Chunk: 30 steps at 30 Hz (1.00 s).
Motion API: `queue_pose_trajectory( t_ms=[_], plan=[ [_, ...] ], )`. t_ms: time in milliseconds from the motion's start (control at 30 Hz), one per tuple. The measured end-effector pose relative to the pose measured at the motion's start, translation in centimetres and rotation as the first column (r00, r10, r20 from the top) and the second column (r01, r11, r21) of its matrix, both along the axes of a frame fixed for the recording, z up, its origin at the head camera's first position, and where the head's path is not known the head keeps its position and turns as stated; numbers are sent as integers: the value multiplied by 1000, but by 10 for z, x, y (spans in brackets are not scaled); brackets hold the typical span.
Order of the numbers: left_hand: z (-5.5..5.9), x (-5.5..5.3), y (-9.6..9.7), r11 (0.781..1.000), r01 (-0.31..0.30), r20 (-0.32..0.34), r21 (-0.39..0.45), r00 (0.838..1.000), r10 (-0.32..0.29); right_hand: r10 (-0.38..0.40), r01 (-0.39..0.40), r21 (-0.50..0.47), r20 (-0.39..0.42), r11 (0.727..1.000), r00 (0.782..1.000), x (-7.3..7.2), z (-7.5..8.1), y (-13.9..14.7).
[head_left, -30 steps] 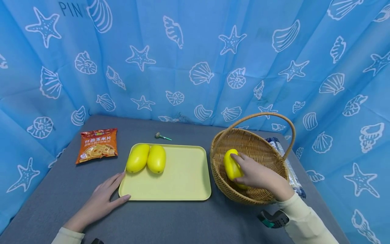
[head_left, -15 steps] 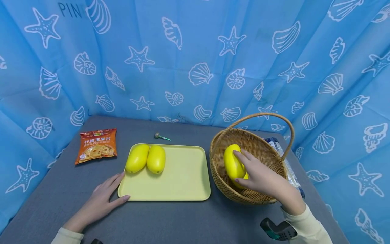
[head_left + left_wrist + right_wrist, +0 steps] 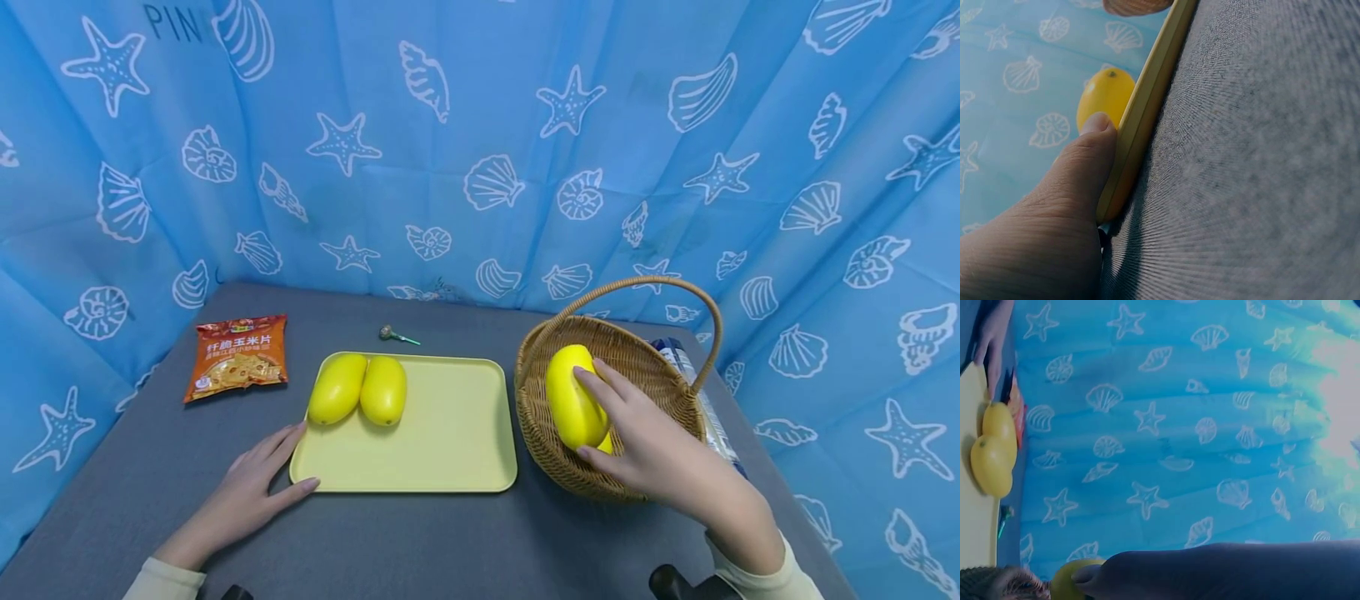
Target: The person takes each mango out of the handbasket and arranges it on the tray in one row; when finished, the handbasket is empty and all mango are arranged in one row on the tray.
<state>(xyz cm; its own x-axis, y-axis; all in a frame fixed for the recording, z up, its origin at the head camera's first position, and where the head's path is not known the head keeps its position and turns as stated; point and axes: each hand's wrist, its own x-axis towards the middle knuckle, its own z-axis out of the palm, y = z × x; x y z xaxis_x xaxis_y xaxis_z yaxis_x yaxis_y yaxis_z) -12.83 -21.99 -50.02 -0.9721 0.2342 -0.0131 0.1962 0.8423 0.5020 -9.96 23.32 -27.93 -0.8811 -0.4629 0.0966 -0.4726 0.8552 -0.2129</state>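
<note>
My right hand [image 3: 637,425] grips a yellow mango [image 3: 572,396], thumb on its near side and fingers over its right flank, in the mouth of the wicker basket [image 3: 540,450]. Below it, a bit of another yellow fruit [image 3: 606,443] shows, mostly hidden by the hand. My left hand [image 3: 251,479] lies on the table with its fingers fairly straight, touching the left edge and near corner of the pale yellow tray [image 3: 450,433]. In the left wrist view its thumb [image 3: 1082,162] rests against the tray rim. Two mangoes [image 3: 337,389] [image 3: 384,392] lie side by side on the tray's left part.
An orange snack bag [image 3: 238,357] lies at the back left. Behind the tray is a small green-stemmed item [image 3: 397,335], perhaps a lollipop. The basket's tall handle [image 3: 637,283] arches over it, and a blue-and-silver package [image 3: 678,354] sits behind its right side. A blue shell-print curtain [image 3: 450,167] surrounds the table.
My right hand has lifted the mango up from the basket's inside, slightly toward me, uncovering more of it. The left hand, tray and the two mangoes on it stay put.
</note>
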Motion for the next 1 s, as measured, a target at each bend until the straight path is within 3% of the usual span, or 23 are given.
queue_pose_trajectory(
  t_ms=[267,467,767,1000],
  plan=[
    [0,1,-1,1000,3,-9,-2,1000,-3,102,-105,-44,-48,994,994,6,0,-13],
    [0,1,0,1000,4,-12,-3,1000,-4,137,-137,-62,-10,989,991,3,-5,-28],
    [2,2,-1,1000,2,-8,-1,1000,-2,203,-200,-87,32,976,979,-9,-17,-58],
    [2,1,0,1000,-1,-7,4,1000,1,182,-169,-179,55,969,982,-24,-40,-85]
  ],
)
